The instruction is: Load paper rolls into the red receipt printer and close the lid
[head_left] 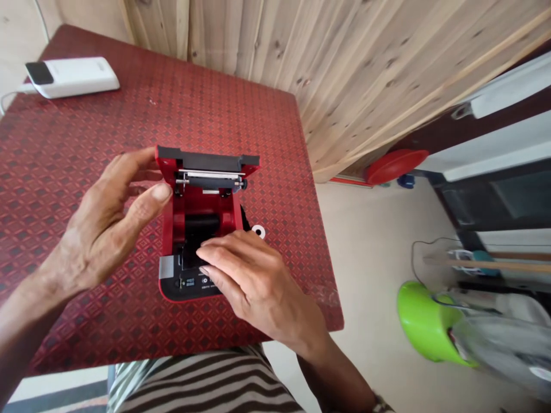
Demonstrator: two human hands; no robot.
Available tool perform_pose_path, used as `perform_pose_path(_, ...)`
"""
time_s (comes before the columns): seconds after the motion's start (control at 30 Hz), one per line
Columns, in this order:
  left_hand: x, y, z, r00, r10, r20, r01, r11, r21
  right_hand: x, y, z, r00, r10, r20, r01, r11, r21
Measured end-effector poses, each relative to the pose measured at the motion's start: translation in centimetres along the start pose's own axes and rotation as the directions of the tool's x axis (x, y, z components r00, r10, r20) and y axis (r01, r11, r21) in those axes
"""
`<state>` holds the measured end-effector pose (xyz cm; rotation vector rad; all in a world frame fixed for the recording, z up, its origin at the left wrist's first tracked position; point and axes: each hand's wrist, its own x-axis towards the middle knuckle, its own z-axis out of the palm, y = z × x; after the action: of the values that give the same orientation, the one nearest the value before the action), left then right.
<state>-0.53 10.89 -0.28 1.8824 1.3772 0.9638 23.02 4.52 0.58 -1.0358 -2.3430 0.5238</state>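
A red and black receipt printer (pixel 176 292) sits on the table with its lid (pixel 210 161) raised, showing a roller and a dark paper compartment. My left hand (pixel 109 221) grips the left side of the printer at the lid, thumb in front and fingers behind. Over the compartment's front right edge is my right hand (pixel 258 278), its fingers bent and pressed together, the tips reaching into the opening. Whether anything is between those fingertips is hidden. Just beyond the right hand, a small white paper roll (pixel 258 231) with a dark core lies beside the printer.
The red patterned table (pixel 224 115) meets a wooden plank wall (pixel 267 46) at the back. A white power bank (pixel 80 77) with a cable lies at the far left. On the floor to the right stand a lime-green bin (pixel 419 321) and a red basin (pixel 396 165).
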Motion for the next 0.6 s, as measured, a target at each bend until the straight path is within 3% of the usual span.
perform_pose_path(0.13,1.9,1.3,0.0,1.000,0.014,-0.008,-0.014,0.996,0.088,-0.8,0.0,-0.3,1.000,-0.008,0.013,0.008,1.000,-0.001)
perform_pose_path(0.23,2.3,1.8,0.3,0.999,0.017,-0.046,-0.013,0.996,0.090,-1.3,0.2,-0.1,0.996,-0.048,-0.069,0.044,0.998,-0.053)
perform_pose_path(0.43,0.9,2.5,0.5,0.996,0.060,-0.067,-0.056,0.996,0.064,-1.4,0.5,0.7,0.957,-0.138,-0.256,0.097,0.982,-0.165)
perform_pose_path(0.6,-1.1,2.6,0.7,0.990,0.140,-0.025,-0.138,0.988,0.066,-1.4,-0.1,0.6,0.957,-0.112,-0.269,0.058,0.978,-0.200)
